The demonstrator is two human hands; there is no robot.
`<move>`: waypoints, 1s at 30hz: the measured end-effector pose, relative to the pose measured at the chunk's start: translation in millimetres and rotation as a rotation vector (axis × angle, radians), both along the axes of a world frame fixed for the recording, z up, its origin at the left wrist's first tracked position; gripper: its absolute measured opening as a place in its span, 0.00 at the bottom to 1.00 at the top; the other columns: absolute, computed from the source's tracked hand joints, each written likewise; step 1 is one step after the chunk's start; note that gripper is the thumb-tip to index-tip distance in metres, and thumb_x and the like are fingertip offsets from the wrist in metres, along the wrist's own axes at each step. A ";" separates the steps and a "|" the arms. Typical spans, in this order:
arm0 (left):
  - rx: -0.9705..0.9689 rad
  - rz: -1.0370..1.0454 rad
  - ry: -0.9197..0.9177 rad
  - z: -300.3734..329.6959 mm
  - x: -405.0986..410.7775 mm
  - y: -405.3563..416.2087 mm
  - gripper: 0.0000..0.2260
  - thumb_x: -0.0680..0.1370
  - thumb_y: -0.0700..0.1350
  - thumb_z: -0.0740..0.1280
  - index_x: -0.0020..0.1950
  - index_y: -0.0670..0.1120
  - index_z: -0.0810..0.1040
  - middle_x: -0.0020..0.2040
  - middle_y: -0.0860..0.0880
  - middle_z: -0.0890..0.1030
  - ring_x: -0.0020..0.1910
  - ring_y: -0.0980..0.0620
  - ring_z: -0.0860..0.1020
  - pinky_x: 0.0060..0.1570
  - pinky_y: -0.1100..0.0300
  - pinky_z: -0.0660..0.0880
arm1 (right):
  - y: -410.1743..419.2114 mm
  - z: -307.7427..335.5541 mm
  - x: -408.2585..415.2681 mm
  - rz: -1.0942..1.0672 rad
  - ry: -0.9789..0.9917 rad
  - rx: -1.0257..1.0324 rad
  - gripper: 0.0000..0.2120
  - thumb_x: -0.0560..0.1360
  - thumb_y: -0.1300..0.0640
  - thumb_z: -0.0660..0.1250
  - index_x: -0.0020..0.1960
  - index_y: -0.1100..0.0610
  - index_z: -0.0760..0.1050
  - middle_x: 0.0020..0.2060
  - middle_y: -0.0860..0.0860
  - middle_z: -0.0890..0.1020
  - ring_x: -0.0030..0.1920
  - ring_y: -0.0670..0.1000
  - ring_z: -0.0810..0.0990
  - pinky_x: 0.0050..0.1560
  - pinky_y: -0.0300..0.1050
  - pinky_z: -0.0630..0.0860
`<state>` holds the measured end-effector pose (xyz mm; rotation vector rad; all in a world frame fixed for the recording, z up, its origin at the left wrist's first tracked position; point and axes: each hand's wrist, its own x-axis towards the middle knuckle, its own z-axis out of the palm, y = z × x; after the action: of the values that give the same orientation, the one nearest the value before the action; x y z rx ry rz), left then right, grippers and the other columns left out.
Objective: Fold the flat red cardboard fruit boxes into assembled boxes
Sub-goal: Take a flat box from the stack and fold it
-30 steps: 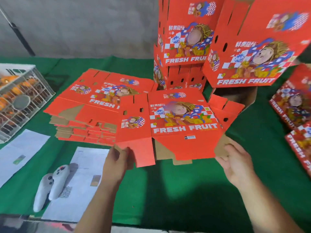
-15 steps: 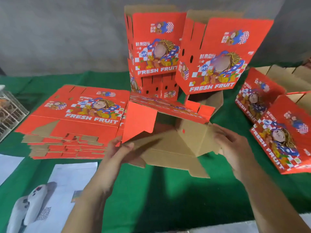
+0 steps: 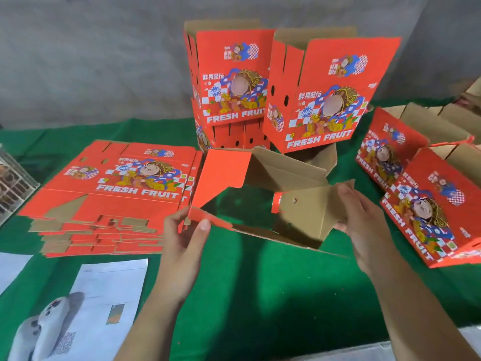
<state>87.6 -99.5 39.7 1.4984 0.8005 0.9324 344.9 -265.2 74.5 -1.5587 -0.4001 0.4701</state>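
Red cardboard fruit box blank [image 3: 263, 194], half opened, is up off the green-covered counter [image 3: 260, 295], between both hands, in front of the finished boxes.

Head view:
- Change: a second ago it lay flat, print side up. Now it's tipped over and popped into a tube, brown inside facing the camera, bottom flaps loose, green cloth visible through the open end.
- Left hand [image 3: 182, 246]: grip is a pinch, thumb and fingers on the near red edge at the left corner.
- Right hand [image 3: 364, 225]: grip wraps the brown side flap on the right, fingers curled over its edge.
- Stack of flat red printed blanks [image 3: 109, 201] sits just left of the box, near the left hand.
- Two assembled red boxes [image 3: 320, 95] stand upright behind; two more lie on their sides at right [image 3: 421, 199].
- White paper sheets [image 3: 109, 290] and a white handheld controller [image 3: 39, 332] lie lower left.

Judgement: squaring is done; bottom flaps not yet folded or locked. Next step is likely tucking those flaps. Many blanks left.
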 end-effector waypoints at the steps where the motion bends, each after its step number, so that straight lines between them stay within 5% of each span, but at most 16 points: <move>1: 0.068 0.003 -0.012 0.6 3.6 0.9 0.14 0.77 0.61 0.68 0.62 0.67 0.69 0.64 0.62 0.78 0.61 0.52 0.79 0.56 0.56 0.77 | 0.8 -0.2 1.0 -0.010 -0.025 0.006 0.11 0.81 0.41 0.65 0.48 0.38 0.85 0.43 0.39 0.86 0.46 0.40 0.84 0.46 0.46 0.79; 3: 0.218 0.002 0.040 -1.1 7.7 5.5 0.16 0.78 0.62 0.66 0.64 0.65 0.67 0.66 0.48 0.74 0.61 0.37 0.77 0.59 0.36 0.77 | 1.2 2.6 2.7 -0.045 -0.052 0.020 0.13 0.74 0.35 0.65 0.47 0.39 0.85 0.43 0.42 0.86 0.41 0.39 0.83 0.46 0.50 0.80; 4: 0.268 -0.004 0.083 -2.7 8.6 8.5 0.16 0.79 0.63 0.65 0.65 0.66 0.66 0.65 0.49 0.74 0.59 0.36 0.76 0.57 0.33 0.76 | 1.1 4.8 4.4 -0.078 -0.046 0.022 0.18 0.72 0.32 0.65 0.48 0.43 0.85 0.44 0.48 0.86 0.42 0.43 0.83 0.48 0.53 0.82; 6: 0.375 -0.024 0.140 -5.4 6.9 14.3 0.13 0.80 0.63 0.64 0.64 0.68 0.69 0.59 0.61 0.71 0.55 0.42 0.75 0.54 0.38 0.76 | 0.7 7.0 9.1 -0.130 -0.022 0.006 0.23 0.71 0.31 0.67 0.49 0.48 0.84 0.47 0.57 0.85 0.45 0.49 0.83 0.50 0.53 0.80; 8: 0.441 -0.072 0.175 -6.9 6.7 15.4 0.09 0.79 0.61 0.66 0.59 0.67 0.76 0.55 0.64 0.69 0.58 0.51 0.71 0.60 0.47 0.73 | -0.3 4.5 12.9 -0.111 -0.024 -0.039 0.11 0.76 0.34 0.67 0.45 0.37 0.85 0.42 0.47 0.87 0.44 0.49 0.86 0.44 0.46 0.79; 11: 0.337 -0.109 0.265 -10.6 8.9 12.4 0.14 0.71 0.62 0.66 0.55 0.67 0.81 0.68 0.64 0.65 0.71 0.63 0.60 0.70 0.66 0.58 | -0.8 -2.3 10.6 -0.053 -0.043 -0.142 0.13 0.80 0.40 0.67 0.38 0.31 0.83 0.38 0.38 0.86 0.43 0.46 0.83 0.39 0.43 0.75; 15: 0.293 -0.164 0.465 -3.5 2.1 20.0 0.16 0.63 0.65 0.63 0.47 0.69 0.84 0.82 0.59 0.52 0.78 0.64 0.47 0.73 0.53 0.50 | 5.9 -14.8 11.8 -0.090 0.053 -0.102 0.07 0.81 0.44 0.68 0.55 0.45 0.79 0.52 0.53 0.85 0.50 0.53 0.84 0.47 0.49 0.77; 17: 0.261 -0.189 0.540 3.4 -3.0 29.5 0.12 0.61 0.66 0.63 0.38 0.67 0.82 0.84 0.57 0.43 0.77 0.61 0.46 0.69 0.52 0.52 | 9.6 -18.6 11.9 -0.118 0.117 -0.044 0.13 0.81 0.46 0.69 0.63 0.48 0.71 0.56 0.52 0.83 0.53 0.55 0.85 0.49 0.51 0.78; 20: 0.240 -0.263 0.592 5.6 -9.0 44.9 0.13 0.65 0.64 0.64 0.47 0.72 0.80 0.83 0.58 0.37 0.78 0.61 0.44 0.72 0.50 0.51 | 15.6 -14.1 3.5 -0.102 0.116 0.062 0.15 0.80 0.58 0.69 0.61 0.42 0.69 0.58 0.50 0.79 0.49 0.50 0.88 0.44 0.42 0.80; 22: 0.210 -0.273 0.582 2.0 -9.4 51.6 0.21 0.70 0.59 0.64 0.63 0.66 0.80 0.85 0.56 0.45 0.81 0.60 0.43 0.75 0.47 0.51 | 21.0 -14.7 -1.0 -0.029 0.084 0.129 0.11 0.78 0.56 0.69 0.55 0.41 0.76 0.61 0.49 0.80 0.55 0.51 0.87 0.56 0.46 0.80; 24: 0.153 -0.230 0.475 -0.6 -7.1 53.5 0.16 0.72 0.56 0.64 0.57 0.55 0.83 0.78 0.57 0.68 0.81 0.61 0.55 0.73 0.53 0.60 | 20.8 -19.5 -10.4 0.124 0.015 0.051 0.07 0.80 0.44 0.66 0.53 0.39 0.83 0.65 0.40 0.80 0.68 0.51 0.79 0.71 0.58 0.69; 26: 0.056 -0.175 0.405 -3.9 -4.9 52.0 0.16 0.70 0.58 0.65 0.52 0.53 0.82 0.62 0.53 0.81 0.69 0.53 0.75 0.65 0.50 0.71 | 16.4 -22.6 -19.0 0.305 0.050 0.012 0.24 0.79 0.30 0.57 0.61 0.41 0.84 0.72 0.34 0.74 0.76 0.45 0.68 0.79 0.64 0.57; 29: 0.081 -0.119 0.486 -9.9 -3.0 53.6 0.23 0.66 0.65 0.63 0.50 0.51 0.82 0.54 0.47 0.77 0.58 0.46 0.74 0.62 0.41 0.71 | 31.4 -8.4 -20.2 0.393 0.062 -0.015 0.54 0.67 0.15 0.54 0.78 0.52 0.70 0.74 0.41 0.74 0.77 0.48 0.67 0.80 0.52 0.57; 30: 0.079 -0.107 0.518 -12.1 -3.0 54.6 0.23 0.66 0.66 0.63 0.50 0.52 0.82 0.54 0.49 0.75 0.58 0.48 0.71 0.63 0.41 0.70 | 31.8 -3.3 -20.7 0.389 0.064 -0.037 0.53 0.72 0.18 0.51 0.79 0.58 0.64 0.76 0.50 0.72 0.77 0.53 0.67 0.73 0.43 0.63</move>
<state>84.6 -44.9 27.5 1.8661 1.0467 0.5000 324.2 -233.3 71.3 -1.4997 -0.6529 0.8294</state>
